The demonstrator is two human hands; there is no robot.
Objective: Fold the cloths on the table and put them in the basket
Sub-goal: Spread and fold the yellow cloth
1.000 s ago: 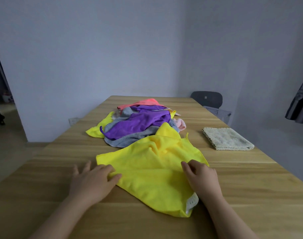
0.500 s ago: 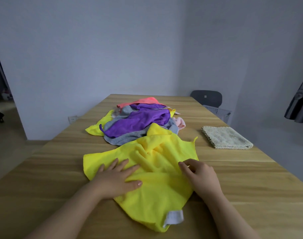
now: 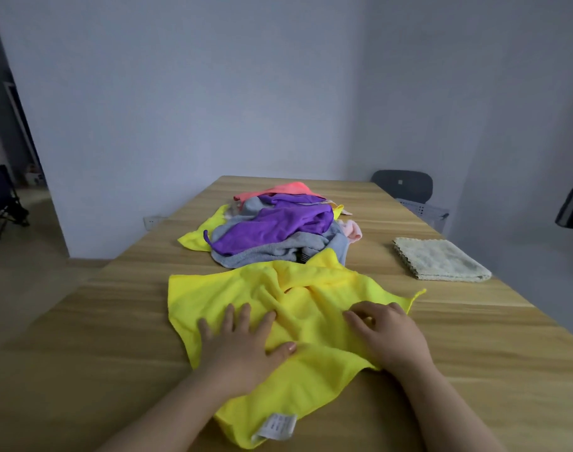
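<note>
Yellow cloth [image 3: 314, 288] is pressed under the left hand [image 3: 242, 347], fingers straight and spread. The right hand [image 3: 387, 334] rests on it with fingers curled; a pinch cannot be confirmed. Cloth lies rumpled at 6 o'clock on the table [image 3: 115, 337]. Judged light, limp, low-slip: grasp far corners at 10 and 2 o'clock.

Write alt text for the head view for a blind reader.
A left hand presses and a right hand pinches a crumpled yellow cloth on a wooden table. Behind lies a heap of coloured cloths; a folded beige cloth sits at right.
</note>
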